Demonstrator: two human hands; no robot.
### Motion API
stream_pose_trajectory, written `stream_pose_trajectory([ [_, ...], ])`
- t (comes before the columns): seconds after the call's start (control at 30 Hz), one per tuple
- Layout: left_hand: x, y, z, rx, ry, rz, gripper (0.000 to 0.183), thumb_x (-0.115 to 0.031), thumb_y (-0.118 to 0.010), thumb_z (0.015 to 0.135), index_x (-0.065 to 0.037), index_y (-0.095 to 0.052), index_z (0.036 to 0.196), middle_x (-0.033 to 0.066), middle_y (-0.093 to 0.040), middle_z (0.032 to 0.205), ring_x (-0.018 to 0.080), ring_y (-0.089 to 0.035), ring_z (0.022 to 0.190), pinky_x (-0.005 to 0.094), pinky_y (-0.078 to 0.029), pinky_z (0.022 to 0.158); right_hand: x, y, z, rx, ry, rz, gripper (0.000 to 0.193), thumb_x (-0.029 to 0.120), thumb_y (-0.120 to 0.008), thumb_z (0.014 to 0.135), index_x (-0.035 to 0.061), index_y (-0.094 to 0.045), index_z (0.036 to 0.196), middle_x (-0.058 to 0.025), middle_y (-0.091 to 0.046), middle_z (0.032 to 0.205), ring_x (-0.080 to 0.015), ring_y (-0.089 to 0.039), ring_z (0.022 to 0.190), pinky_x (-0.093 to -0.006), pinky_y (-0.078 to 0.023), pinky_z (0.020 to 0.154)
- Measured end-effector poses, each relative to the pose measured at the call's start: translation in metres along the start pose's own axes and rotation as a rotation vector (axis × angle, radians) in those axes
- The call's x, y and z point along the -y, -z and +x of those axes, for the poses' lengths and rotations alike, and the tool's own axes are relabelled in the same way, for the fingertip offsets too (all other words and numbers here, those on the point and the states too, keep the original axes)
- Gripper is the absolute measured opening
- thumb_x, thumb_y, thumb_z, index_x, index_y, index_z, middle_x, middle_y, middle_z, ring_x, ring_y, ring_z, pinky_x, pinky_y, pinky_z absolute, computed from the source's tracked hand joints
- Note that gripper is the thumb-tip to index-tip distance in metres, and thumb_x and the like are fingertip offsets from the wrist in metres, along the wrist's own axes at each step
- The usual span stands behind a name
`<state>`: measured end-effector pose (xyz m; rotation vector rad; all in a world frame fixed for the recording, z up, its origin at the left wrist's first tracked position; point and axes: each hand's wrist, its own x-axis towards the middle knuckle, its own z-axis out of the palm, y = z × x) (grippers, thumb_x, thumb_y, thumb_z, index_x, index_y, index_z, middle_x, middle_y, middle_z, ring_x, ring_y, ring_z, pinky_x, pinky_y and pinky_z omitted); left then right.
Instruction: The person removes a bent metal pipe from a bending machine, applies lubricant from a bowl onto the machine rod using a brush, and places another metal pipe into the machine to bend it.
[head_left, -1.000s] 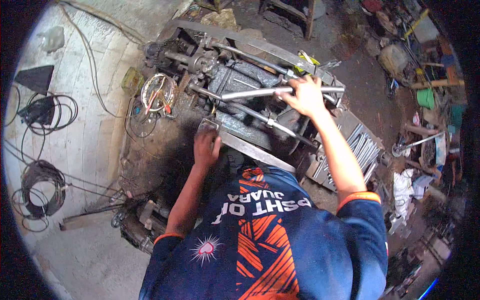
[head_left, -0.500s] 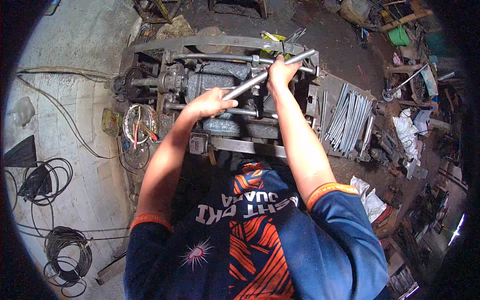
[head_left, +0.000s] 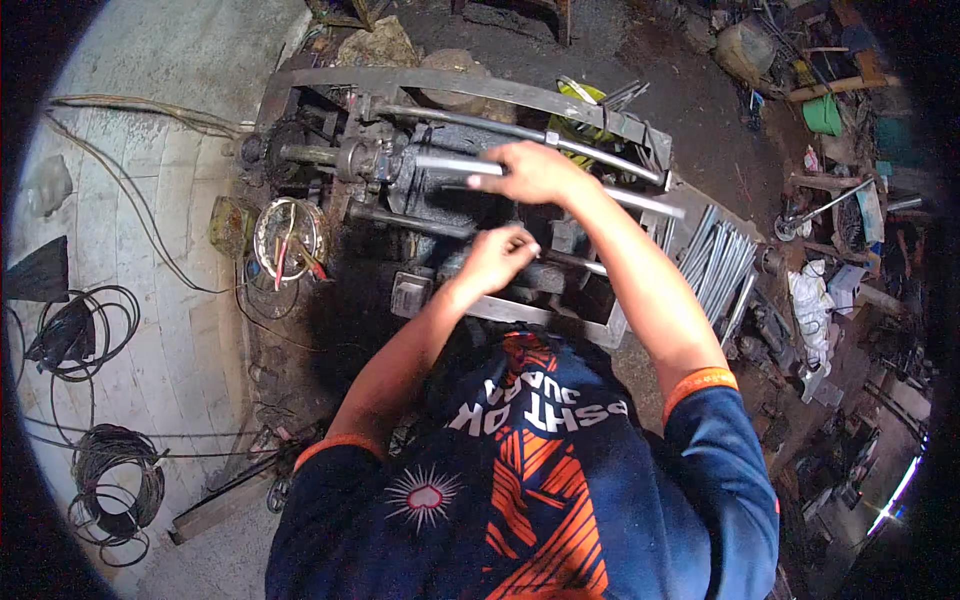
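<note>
My right hand [head_left: 535, 172] is wrapped over a bright metal rod [head_left: 448, 165], blurred by motion. The rod lies slanted across the upper middle of a greasy machine frame [head_left: 590, 108], its right end reaching past the frame's right side. Lower and nearer to me, my left hand [head_left: 490, 262] is closed with thumb and fingers curled together. It sits by the machine's near guide rod [head_left: 410, 220]; what its fingers hold, if anything, is hidden. A far guide rod [head_left: 470, 122] with a nut runs behind my right hand.
Several thin metal rods [head_left: 718, 262] lie in a pile to the machine's right. A round tub [head_left: 290, 240] with red-handled tools stands at its left. Coiled black cable [head_left: 125, 495] lies on the pale floor. Wires [head_left: 150, 200] run to the machine; clutter lines the right.
My left hand has let go of the rod's left end and moved right and toward me. The right hand has shifted left along the rod, which now lies at a different slant.
</note>
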<state>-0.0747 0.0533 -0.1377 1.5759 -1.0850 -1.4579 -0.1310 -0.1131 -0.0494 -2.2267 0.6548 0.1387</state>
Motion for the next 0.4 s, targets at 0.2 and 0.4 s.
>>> stream_pose_trajectory([
  [0.2,0.026,0.048,0.033,-0.385,-0.264,0.644,0.024,-0.014,-0.060,0.080,-0.005,-0.064,0.102,0.0103,-0.060,0.111,0.0301,-0.053,0.104,0.0415,-0.042,0.088,0.020,-0.033,-0.053,-0.480,-0.069,-0.318,0.039,0.043,-0.060,0.077,0.0061,-0.069,0.073,-0.0167,-0.065,0.078,-0.0331,-0.057,0.102,-0.0553,-0.028,0.100],
  [0.4,0.020,0.044,0.077,-0.035,-0.466,1.148,0.030,-0.017,-0.065,0.077,-0.008,-0.065,0.106,0.0054,-0.061,0.112,0.0233,-0.049,0.111,0.0430,-0.037,0.092,-0.028,0.004,-0.078,-0.030,-0.309,0.149,0.109,0.022,-0.072,0.066,0.0143,-0.003,0.150,-0.0138,-0.010,0.155,-0.0407,-0.017,0.140,-0.0580,-0.022,0.109],
])
